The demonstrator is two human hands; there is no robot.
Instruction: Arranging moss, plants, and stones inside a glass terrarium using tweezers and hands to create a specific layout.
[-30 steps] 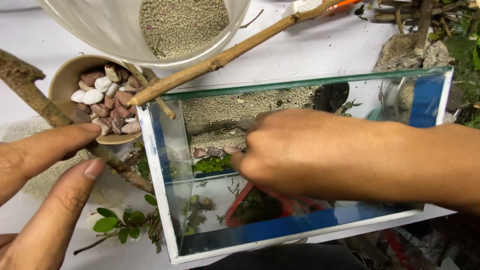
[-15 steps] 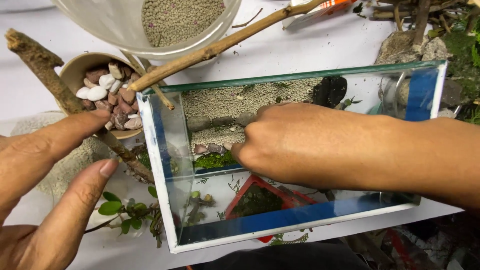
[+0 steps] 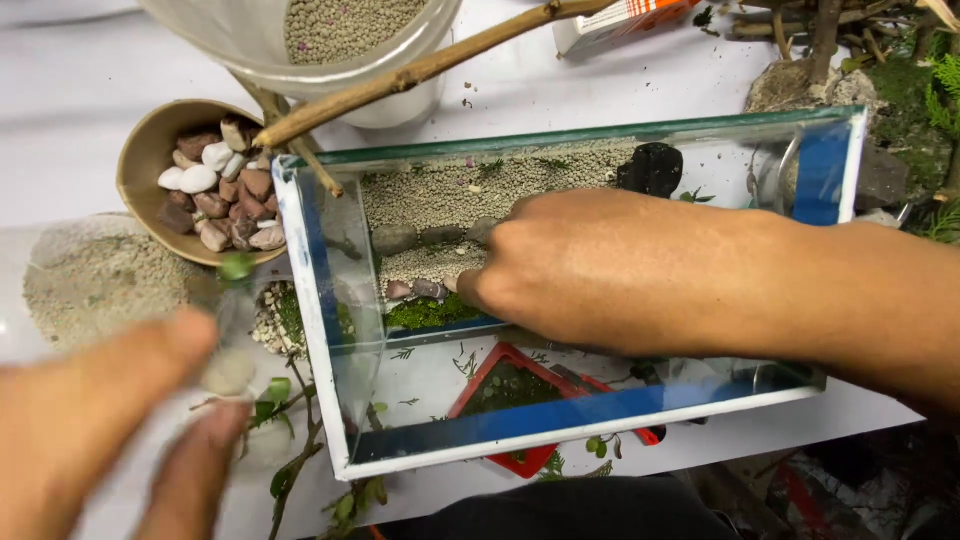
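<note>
My right hand (image 3: 600, 270) reaches into a rectangular glass tank (image 3: 310, 300) from the right. Its fingers are bunched, the tips pinching a small pinkish pebble (image 3: 450, 284) at the end of a short pebble row (image 3: 415, 290). That row lies between grey gravel (image 3: 470, 190) and a strip of green moss (image 3: 425, 313). My left hand (image 3: 100, 430) is blurred at the lower left, thumb and forefinger apart. A blurred pale thing (image 3: 230, 335) sits by its fingertips, and whether the hand grips it is unclear.
A brown bowl of mixed pebbles (image 3: 215, 185) stands left of the tank. A clear tub of gravel (image 3: 340, 30) and a long stick (image 3: 420, 70) lie behind it. Sand (image 3: 100, 280), leafy sprigs (image 3: 280, 410), a black stone (image 3: 652, 168) and mossy rocks (image 3: 880, 90) surround the tank.
My left hand has dropped toward the lower left and blurred. The thick branch it touched is out of sight. My right hand has stayed at the pebble row.
</note>
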